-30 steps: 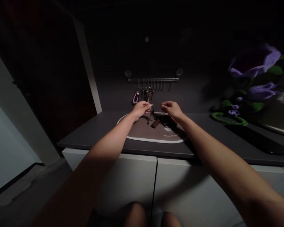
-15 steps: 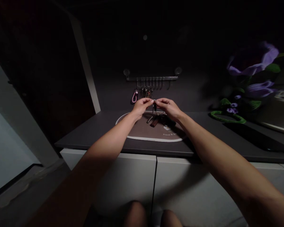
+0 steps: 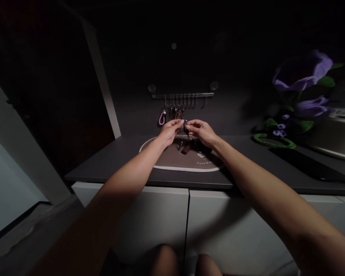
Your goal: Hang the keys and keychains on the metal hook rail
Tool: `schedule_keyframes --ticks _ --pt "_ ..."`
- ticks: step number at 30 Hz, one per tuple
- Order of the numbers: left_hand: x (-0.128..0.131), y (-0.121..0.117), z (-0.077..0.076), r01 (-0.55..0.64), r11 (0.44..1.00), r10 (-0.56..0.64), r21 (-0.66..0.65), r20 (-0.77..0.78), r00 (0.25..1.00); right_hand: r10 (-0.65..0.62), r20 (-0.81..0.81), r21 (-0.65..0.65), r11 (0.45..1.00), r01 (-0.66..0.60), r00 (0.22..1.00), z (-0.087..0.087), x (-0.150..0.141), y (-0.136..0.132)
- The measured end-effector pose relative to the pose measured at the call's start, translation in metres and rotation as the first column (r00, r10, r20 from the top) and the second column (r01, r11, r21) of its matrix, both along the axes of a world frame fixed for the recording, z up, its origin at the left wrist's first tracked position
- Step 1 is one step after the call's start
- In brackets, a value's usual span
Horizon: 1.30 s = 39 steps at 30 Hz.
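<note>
My left hand [image 3: 169,131] and my right hand [image 3: 203,132] meet over an oval mat, each pinching one side of a metal key ring [image 3: 185,122]. Keys [image 3: 181,140] dangle from the ring between them. Beneath, on the brown mat [image 3: 172,158] with a white rim, lies a dark red oblong piece [image 3: 186,148]. Dark items beside it are partly covered by my right hand, too dim to name. Just behind my hands several key sets [image 3: 175,112] hang on hooks, with a pink strap loop [image 3: 161,118] at their left end.
A clear hook rail [image 3: 182,95] is fixed to the dark wall. On the right of the dark counter [image 3: 103,158] are purple flowers [image 3: 313,107], a green ring [image 3: 274,142], a flat black object [image 3: 307,165] and a pale rounded vessel [image 3: 336,134]. White cabinet doors [image 3: 158,214] stand below.
My hands have drawn slightly apart, and the ring between them shows more. The hanging keys have swung and spread. The whole view has shifted a little.
</note>
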<state>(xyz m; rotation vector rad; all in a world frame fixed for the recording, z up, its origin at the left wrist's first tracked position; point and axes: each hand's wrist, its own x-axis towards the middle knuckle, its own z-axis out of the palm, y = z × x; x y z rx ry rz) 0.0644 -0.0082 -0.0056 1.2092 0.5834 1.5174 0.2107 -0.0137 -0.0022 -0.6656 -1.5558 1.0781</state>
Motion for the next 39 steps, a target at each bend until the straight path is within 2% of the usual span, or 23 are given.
schedule_keyframes --ticks 10,19,25,31,39 --pt "-0.001 -0.002 0.000 0.060 0.996 -0.058 -0.063 0.043 0.997 -0.067 -0.074 -0.029 0.997 0.065 0.995 -0.002 -0.001 0.002" --pt "-0.001 -0.003 0.000 0.096 0.994 -0.094 -0.044 0.042 0.995 -0.029 -0.135 -0.025 0.999 0.026 0.990 -0.001 0.001 -0.001" --pt "-0.002 0.001 -0.002 0.002 0.998 -0.003 -0.069 -0.009 1.000 -0.014 -0.217 -0.040 0.999 0.005 0.976 0.001 0.002 -0.001" --pt "-0.004 0.004 -0.007 -0.137 0.981 0.116 -0.134 -0.156 0.981 -0.090 -0.321 -0.073 0.995 0.070 0.943 0.007 0.005 0.005" --pt "-0.001 0.005 -0.013 -0.236 0.963 0.189 -0.127 -0.306 0.933 -0.212 -0.316 -0.136 0.975 0.177 0.925 0.035 0.003 0.022"
